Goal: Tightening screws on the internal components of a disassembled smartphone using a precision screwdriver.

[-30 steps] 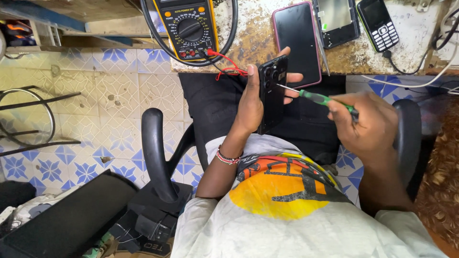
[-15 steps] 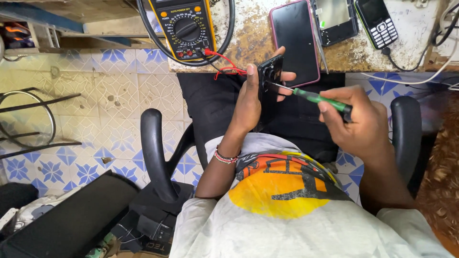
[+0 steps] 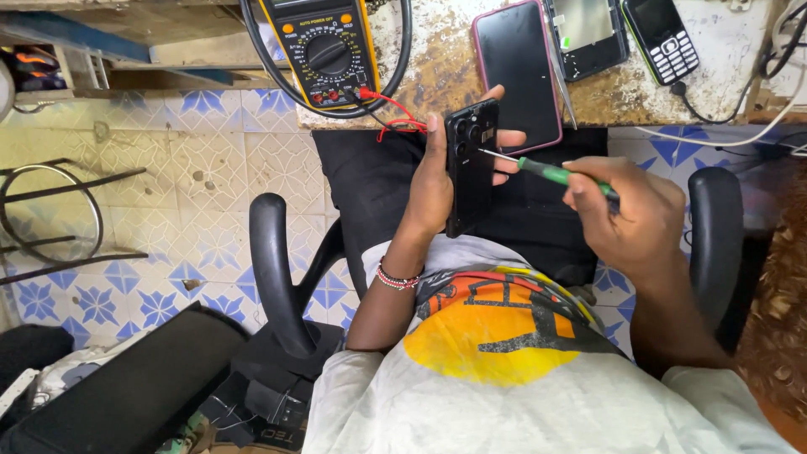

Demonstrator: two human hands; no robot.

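Since a moment ago the black phone [image 3: 471,166] has swung more upright and the screwdriver [image 3: 551,173] tip sits at its right edge. Left hand [image 3: 437,181] is wrapped around the phone, held over the lap, just below the counter [image 3: 437,67]. Right hand [image 3: 630,214] at 3 o'clock is closed on the green handle. Pink-rimmed phone [image 3: 517,71] lies at 12, yellow multimeter [image 3: 324,50] at 10.

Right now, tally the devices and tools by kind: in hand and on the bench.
Smartphones: 2, black phone in left hand, pink-edged phone on bench
Keypad phones: 1
Opened phone parts: 1
Multimeters: 1
Screwdrivers: 1, in right hand
Total: 6
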